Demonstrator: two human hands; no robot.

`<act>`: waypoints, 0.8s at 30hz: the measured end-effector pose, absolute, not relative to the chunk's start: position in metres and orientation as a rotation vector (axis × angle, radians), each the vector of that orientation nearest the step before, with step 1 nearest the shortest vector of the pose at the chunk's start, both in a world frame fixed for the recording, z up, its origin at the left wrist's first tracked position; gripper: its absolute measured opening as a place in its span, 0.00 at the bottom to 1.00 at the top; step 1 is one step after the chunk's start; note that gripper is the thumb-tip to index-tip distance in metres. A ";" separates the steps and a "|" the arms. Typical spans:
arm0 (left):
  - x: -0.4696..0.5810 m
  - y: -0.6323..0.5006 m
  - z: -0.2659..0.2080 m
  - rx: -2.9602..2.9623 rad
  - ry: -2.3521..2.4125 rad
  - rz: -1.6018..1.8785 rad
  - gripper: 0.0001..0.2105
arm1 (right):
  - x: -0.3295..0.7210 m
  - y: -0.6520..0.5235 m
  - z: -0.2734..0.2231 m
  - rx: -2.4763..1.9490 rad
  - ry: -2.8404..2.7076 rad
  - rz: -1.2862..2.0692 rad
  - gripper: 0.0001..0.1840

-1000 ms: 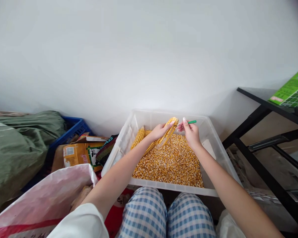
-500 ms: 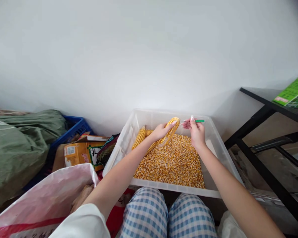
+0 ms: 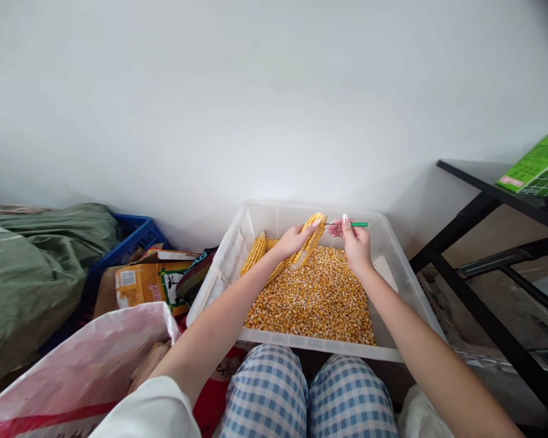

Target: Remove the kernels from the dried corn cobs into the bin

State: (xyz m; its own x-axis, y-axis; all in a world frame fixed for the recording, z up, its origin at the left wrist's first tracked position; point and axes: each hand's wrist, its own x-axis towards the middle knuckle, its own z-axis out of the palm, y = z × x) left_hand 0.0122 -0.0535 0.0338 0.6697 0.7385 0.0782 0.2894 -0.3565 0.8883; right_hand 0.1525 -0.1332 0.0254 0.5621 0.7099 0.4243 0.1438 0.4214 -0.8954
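Note:
My left hand [image 3: 294, 240] is closed around a yellow ear of corn [image 3: 311, 242], tilted above the bin, with a bare strip along its lower side. In my right hand [image 3: 352, 238] is a screwdriver [image 3: 358, 224] with a green handle and thin metal shaft. Its tip meets the upper end of the ear; my fingers partly cover the shaft. Loose corn kernels [image 3: 315, 304] heap in the translucent plastic bin [image 3: 319, 347] below both hands. More whole ears of corn [image 3: 254, 254] lie at the bin's left side, partly behind my left forearm.
A white and red woven sack [image 3: 95, 359] stands at the near left. Behind it are a blue crate [image 3: 134, 237], a green cloth [image 3: 41, 267] and an orange packet [image 3: 139, 285]. On the right, a black metal frame [image 3: 472, 222] carries a green box [image 3: 536, 164].
The view has shifted slightly. My right hand and the screwdriver have moved a little left, nearer the ear, which stands slightly steeper. Both grips stay the same.

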 end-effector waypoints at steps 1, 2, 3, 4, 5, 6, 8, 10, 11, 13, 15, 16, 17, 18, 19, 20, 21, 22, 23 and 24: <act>0.012 -0.054 0.034 1.947 0.800 0.598 0.33 | 0.152 -0.133 0.025 -1.097 -0.931 0.442 0.23; 0.012 -0.054 0.034 1.960 0.796 0.600 0.33 | 0.151 -0.133 0.025 -1.083 -0.917 0.463 0.23; 0.012 -0.055 0.034 1.973 0.792 0.600 0.32 | 0.150 -0.133 0.025 -1.065 -0.897 0.489 0.23; 0.012 -0.055 0.034 1.984 0.787 0.598 0.32 | 0.149 -0.134 0.025 -1.044 -0.876 0.517 0.22; 0.012 -0.056 0.034 1.992 0.782 0.595 0.32 | 0.149 -0.134 0.025 -1.024 -0.856 0.542 0.22; 0.012 -0.056 0.034 1.999 0.777 0.592 0.32 | 0.148 -0.134 0.026 -1.007 -0.841 0.563 0.22; 0.011 -0.056 0.034 2.019 0.769 0.593 0.33 | 0.149 -0.134 0.027 -0.997 -0.841 0.589 0.21; 0.010 -0.056 0.034 2.061 0.758 0.599 0.32 | 0.150 -0.134 0.028 -1.018 -0.860 0.610 0.21; 0.009 -0.055 0.034 2.087 0.752 0.599 0.32 | 0.151 -0.134 0.028 -1.033 -0.866 0.624 0.21; 0.008 -0.054 0.035 2.139 0.743 0.593 0.32 | 0.153 -0.134 0.029 -1.053 -0.860 0.651 0.21; 0.006 -0.053 0.037 2.186 0.754 0.589 0.32 | 0.156 -0.134 0.031 -1.049 -0.842 0.674 0.21; 0.005 -0.053 0.039 2.209 0.767 0.589 0.32 | 0.157 -0.134 0.032 -1.042 -0.839 0.682 0.22; 0.004 -0.053 0.040 2.234 0.784 0.588 0.32 | 0.157 -0.135 0.033 -1.037 -0.841 0.686 0.22; 0.003 -0.053 0.042 2.264 0.799 0.586 0.32 | 0.158 -0.135 0.034 -1.036 -0.845 0.688 0.22; 0.002 -0.054 0.044 2.303 0.808 0.580 0.32 | 0.159 -0.135 0.034 -1.042 -0.848 0.688 0.22; 0.001 -0.054 0.046 2.348 0.814 0.571 0.32 | 0.159 -0.136 0.035 -1.054 -0.848 0.687 0.23; 0.000 -0.054 0.047 2.394 0.820 0.563 0.32 | 0.159 -0.136 0.035 -1.068 -0.844 0.685 0.23; -0.001 -0.054 0.048 2.433 0.832 0.558 0.32 | 0.159 -0.136 0.034 -1.082 -0.843 0.688 0.23; -0.001 -0.054 0.049 2.457 0.851 0.559 0.32 | 0.158 -0.136 0.034 -1.094 -0.847 0.698 0.24; -0.001 -0.053 0.049 2.461 0.874 0.566 0.32 | 0.157 -0.136 0.033 -1.106 -0.859 0.716 0.24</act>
State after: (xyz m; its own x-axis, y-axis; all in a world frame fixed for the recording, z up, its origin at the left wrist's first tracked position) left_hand -0.0015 -0.0529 0.0486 0.7127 0.6656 0.2212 0.4742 -0.6896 0.5473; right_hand 0.1573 -0.1364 0.0330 0.4934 0.8402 0.2250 -0.0704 0.2964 -0.9525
